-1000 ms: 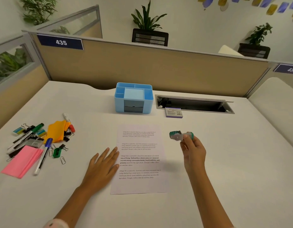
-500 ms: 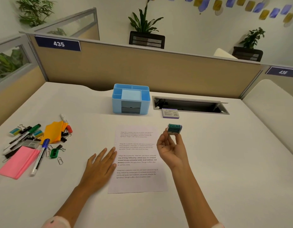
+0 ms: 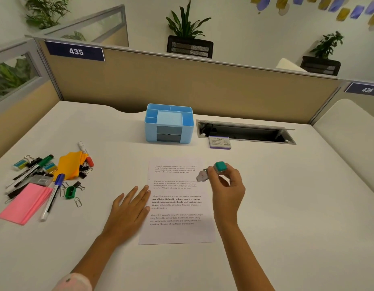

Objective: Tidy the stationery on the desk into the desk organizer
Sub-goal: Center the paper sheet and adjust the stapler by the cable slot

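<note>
A light blue desk organizer [image 3: 168, 124] stands at the back middle of the white desk. My right hand [image 3: 227, 187] holds a small teal and silver stapler [image 3: 213, 170] just above the right edge of a printed sheet of paper [image 3: 176, 200]. Flat on the desk, my left hand [image 3: 130, 211] rests with its fingertips on the sheet's left edge. A pile of stationery lies at the left: markers [image 3: 52, 196], pink sticky notes [image 3: 25, 202], orange sticky notes [image 3: 69, 164], binder clips, paper clips and a green sharpener [image 3: 70, 192].
A small purple-edged box [image 3: 220, 142] lies right of the organizer, in front of an open cable slot [image 3: 244, 132] in the desk. A tan partition [image 3: 181, 87] closes off the back. A neighbouring desk curves in at the far right.
My right hand has turned the stapler: it was held end-on with the palm up, now it points left with its silver end showing. The left hand has stayed flat.
</note>
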Tool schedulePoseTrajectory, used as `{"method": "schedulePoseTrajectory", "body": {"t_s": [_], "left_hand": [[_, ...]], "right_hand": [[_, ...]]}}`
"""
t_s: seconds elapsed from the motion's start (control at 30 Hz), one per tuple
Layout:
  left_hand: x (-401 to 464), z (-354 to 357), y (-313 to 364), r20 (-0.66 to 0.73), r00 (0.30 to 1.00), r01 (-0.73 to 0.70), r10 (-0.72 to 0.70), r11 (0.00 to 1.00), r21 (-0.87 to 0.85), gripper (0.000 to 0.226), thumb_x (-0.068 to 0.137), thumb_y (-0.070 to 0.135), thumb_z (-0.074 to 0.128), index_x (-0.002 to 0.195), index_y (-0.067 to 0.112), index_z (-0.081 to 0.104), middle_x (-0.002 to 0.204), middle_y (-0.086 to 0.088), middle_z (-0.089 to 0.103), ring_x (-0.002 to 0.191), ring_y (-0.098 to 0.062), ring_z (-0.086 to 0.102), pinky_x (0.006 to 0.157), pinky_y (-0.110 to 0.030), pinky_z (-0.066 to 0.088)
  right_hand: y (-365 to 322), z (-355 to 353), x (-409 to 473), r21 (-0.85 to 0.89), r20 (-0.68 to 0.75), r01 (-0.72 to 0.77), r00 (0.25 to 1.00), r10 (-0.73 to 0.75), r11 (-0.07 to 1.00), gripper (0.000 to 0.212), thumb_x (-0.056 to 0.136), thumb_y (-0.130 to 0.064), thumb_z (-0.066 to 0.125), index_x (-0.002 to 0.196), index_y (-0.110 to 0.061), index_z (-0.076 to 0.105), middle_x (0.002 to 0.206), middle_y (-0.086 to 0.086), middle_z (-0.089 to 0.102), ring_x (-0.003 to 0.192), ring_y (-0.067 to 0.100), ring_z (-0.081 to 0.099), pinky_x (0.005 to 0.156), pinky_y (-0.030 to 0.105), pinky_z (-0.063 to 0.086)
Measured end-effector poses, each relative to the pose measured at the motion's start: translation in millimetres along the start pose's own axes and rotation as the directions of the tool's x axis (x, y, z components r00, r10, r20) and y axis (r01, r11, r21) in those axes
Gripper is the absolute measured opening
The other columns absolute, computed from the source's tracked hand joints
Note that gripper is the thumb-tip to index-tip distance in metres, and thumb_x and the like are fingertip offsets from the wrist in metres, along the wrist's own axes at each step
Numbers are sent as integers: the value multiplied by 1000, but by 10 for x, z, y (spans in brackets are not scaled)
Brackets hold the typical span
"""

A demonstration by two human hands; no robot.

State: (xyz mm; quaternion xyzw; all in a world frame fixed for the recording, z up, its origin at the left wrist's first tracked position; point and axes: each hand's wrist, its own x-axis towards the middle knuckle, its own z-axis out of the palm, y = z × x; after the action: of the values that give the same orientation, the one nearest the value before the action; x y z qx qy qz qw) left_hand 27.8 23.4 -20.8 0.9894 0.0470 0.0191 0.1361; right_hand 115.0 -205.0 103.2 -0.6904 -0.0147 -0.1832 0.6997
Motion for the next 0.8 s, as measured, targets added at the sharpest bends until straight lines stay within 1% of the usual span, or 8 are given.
{"method": "schedulePoseTrajectory", "body": {"t_s": [0.07,0.1,0.2,0.33,0.5,0.6,0.7,0.8], "left_hand": [[3,8,-6,3,1000,4,-4,1000,-2,66,88,58,-5,148,34,8,153,23,0,141,0,-5,115,-36,4],[3,12,-8,3,1000,5,-5,1000,-5,64,89,58,-3,148,34,9,154,24,0,142,0,-5,115,-36,4],[5,18,-14,6,1000,2,-2,1000,-11,64,89,58,-3,148,34,9,153,24,0,142,0,-5,115,-37,4],[7,18,-15,5,1000,-1,1,1000,-1,64,90,58,-2,148,34,9,154,24,0,142,-1,-4,115,-38,5],[6,17,-16,9,1000,-3,3,1000,14,65,89,58,-5,148,34,8,154,22,0,142,-1,-4,115,-38,5],[8,14,-15,10,1000,-8,8,1000,16,64,90,57,-2,148,32,9,154,21,2,142,-3,-2,115,-38,6],[8,7,-10,5,1000,-6,6,999,34,63,90,56,0,148,32,11,154,21,2,143,-3,-1,114,-38,7],[9,1,6,2,1000,8,-8,999,54,61,91,54,5,148,32,13,154,21,3,143,-5,2,114,-38,8]], "right_hand": [[52,-13,-67,-134,45,210,978,-206,968,24,78,-20,74,99,-22,64,92,-10,63,85,9,63,74,16,54],[74,-14,-94,-195,53,273,962,-267,942,26,77,-21,75,101,-17,64,93,-9,62,84,10,62,74,19,55],[107,-5,-135,-287,52,337,940,-337,897,32,75,-22,77,101,-10,65,95,-2,64,84,11,62,75,23,56],[104,9,-151,-299,72,359,932,-354,884,33,74,-22,77,100,-7,65,95,3,66,85,12,62,75,22,56],[144,-30,-179,-276,92,342,940,-329,898,32,75,-19,78,101,-9,63,100,2,63,88,16,62,76,20,56],[235,-131,-259,-303,111,290,957,-269,908,31,76,-20,77,101,-11,64,97,-3,65,85,15,63,75,28,57],[367,-264,-400,-334,102,185,982,-160,924,28,76,-21,77,99,-16,64,92,-9,65,82,12,63,76,33,56],[495,-398,-580,-345,105,100,992,-68,933,28,75,-22,77,99,-22,63,93,-15,65,82,9,63,77,25,55]]}}
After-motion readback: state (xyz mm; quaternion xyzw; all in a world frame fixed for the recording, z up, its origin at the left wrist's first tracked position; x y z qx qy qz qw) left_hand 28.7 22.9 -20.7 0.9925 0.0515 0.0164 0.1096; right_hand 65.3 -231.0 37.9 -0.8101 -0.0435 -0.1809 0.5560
